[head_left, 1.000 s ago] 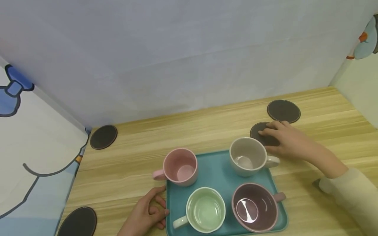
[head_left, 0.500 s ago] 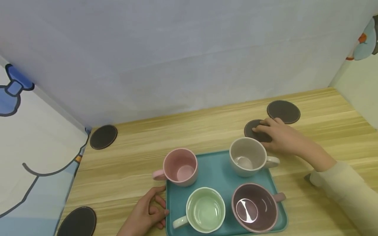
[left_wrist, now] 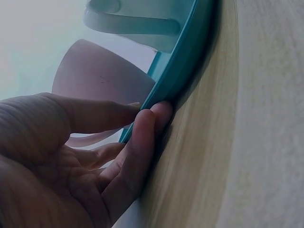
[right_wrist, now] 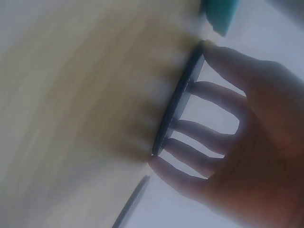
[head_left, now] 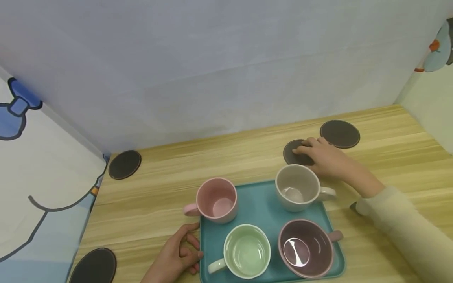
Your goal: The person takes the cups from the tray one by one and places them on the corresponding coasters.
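My left hand (head_left: 174, 251) pinches the left rim of a teal tray (head_left: 257, 210), with the thumb at the rim's upper side and fingers at its outer side. On the tray stand a pink mug (head_left: 216, 200), a pale green mug (head_left: 246, 251), a cream mug (head_left: 296, 188) and a mauve mug (head_left: 306, 248). Beyond the cream mug my right hand (head_left: 327, 157) holds a round black coaster (head_left: 292, 152). In the right wrist view, thumb and little finger grip opposite edges of this coaster (right_wrist: 179, 97), the other fingertips touching its face.
Another black coaster (head_left: 339, 134) lies at the back right, just beyond my right hand. Two more are on the left: a far coaster (head_left: 124, 164) and a near coaster (head_left: 93, 266). A pale curtain-like wall (head_left: 226, 70) closes off the wooden table's back edge.
My right hand has moved left and slightly away from me, the coaster going with it along the tray's far side. The left hand, tray and mugs have stayed put.
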The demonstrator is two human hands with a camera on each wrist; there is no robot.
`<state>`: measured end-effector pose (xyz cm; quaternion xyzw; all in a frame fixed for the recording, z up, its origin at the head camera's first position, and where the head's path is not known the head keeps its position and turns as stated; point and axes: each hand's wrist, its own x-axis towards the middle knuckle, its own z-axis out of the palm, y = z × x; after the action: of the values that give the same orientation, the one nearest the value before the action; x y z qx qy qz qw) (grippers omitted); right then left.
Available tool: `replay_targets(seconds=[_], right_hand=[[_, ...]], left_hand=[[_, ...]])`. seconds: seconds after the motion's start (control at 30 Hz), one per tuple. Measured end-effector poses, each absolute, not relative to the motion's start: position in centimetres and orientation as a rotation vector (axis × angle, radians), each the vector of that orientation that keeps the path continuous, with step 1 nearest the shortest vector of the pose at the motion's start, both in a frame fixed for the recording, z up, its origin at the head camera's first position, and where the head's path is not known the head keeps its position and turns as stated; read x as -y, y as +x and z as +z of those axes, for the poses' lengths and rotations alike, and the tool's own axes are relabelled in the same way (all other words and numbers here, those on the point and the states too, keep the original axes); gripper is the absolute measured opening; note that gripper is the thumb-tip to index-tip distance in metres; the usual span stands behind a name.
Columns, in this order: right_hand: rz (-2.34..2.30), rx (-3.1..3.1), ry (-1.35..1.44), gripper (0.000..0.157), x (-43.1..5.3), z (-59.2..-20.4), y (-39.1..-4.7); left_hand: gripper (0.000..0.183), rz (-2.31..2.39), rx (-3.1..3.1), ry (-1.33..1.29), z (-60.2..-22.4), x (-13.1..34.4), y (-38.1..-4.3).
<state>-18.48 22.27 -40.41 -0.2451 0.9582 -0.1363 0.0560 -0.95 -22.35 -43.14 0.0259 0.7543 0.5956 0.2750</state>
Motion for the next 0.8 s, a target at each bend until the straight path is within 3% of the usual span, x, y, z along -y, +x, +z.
replay_targets(seconds=[0.8], right_hand=[[-0.448, -2.862, -0.776, 0.058, -17.9, -40.4, -20.6]], left_hand=[[0.078, 1.610, -2.006, 0.051, -43.1, 22.4, -0.8]])
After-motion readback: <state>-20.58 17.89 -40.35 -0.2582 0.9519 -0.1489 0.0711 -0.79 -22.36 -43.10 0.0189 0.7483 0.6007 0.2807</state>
